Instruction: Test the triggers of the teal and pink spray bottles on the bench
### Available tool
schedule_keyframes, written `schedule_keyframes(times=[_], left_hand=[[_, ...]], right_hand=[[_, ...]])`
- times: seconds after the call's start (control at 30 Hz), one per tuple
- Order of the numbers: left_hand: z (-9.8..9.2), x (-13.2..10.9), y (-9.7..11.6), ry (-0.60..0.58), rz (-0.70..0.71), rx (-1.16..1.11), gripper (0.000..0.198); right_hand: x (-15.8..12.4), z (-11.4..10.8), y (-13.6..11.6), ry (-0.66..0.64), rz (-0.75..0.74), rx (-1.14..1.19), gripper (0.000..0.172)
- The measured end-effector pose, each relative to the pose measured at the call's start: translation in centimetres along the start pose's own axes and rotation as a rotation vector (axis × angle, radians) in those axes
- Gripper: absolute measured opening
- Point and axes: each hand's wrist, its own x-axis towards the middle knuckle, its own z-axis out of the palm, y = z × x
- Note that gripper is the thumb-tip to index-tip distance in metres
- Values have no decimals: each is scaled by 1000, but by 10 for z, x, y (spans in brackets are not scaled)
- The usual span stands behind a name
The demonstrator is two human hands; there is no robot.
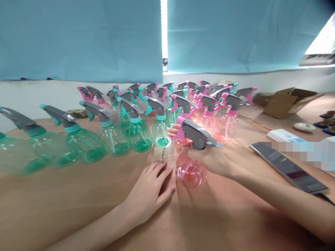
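Observation:
My right hand (209, 157) is wrapped round the neck of a pink spray bottle (192, 174) with a grey and pink trigger head. The thumb crosses the front of the neck, while other fingertips show behind it on the left. The bottle stands nearly upright at or just above the tabletop; I cannot tell which. My left hand (151, 184) lies flat on the table just left of it, fingers apart and holding nothing. The nearest green spray bottle (161, 130) stands beyond my left fingertips. More pink spray bottles (230, 120) stand behind my right hand.
A row of green spray bottles (115, 139) runs to the left, with several mixed ones behind. At right lie a phone (290, 167), a white power strip (285, 136), a white computer mouse (304, 127) and an open cardboard box (281, 103). A blue curtain (83, 38) hangs behind.

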Motion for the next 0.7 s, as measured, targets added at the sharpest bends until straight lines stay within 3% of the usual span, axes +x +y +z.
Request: schedule_keyframes(times=[0.7], left_hand=[[-3,2,1,-36,-9,5,41]], right_hand=[[2,2,7,25,-24,-6,11]])
